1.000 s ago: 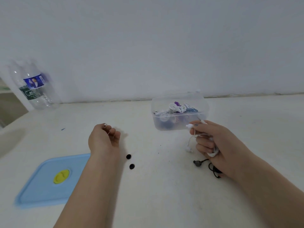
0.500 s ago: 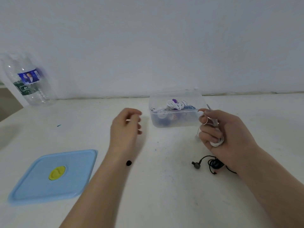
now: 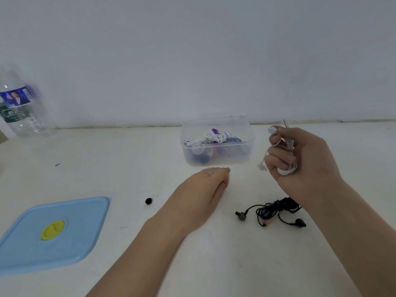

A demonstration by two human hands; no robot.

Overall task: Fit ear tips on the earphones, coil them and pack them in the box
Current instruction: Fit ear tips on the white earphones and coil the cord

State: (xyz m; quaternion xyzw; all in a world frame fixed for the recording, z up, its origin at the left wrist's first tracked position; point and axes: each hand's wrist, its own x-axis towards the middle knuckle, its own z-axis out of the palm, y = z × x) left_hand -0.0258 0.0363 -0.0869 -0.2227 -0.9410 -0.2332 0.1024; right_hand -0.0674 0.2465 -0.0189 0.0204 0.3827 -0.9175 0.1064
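Observation:
My right hand (image 3: pixel 300 161) is raised right of the clear plastic box (image 3: pixel 216 160) and grips coiled white earphones (image 3: pixel 287 170); one bud sticks out at the thumb, another dangles on the left, and the plug points up. My left hand (image 3: pixel 201 194) lies low over the table just in front of the box, fingers extended toward it; what is under them is hidden. The box holds several coiled earphones, white, blue and purple. A black earphone bundle (image 3: pixel 274 211) lies on the table under my right wrist. One black ear tip (image 3: pixel 148 201) sits left of my left hand.
The box's light blue lid (image 3: pixel 70 243) with a yellow centre lies flat at the front left. A clear water bottle (image 3: pixel 19 108) stands at the far left by the white wall. The white table runs on to the right.
My left hand has swept right from beside the black ear tips to just in front of the box and flattened. My right hand has lifted the white earphones higher. Only one black tip shows now.

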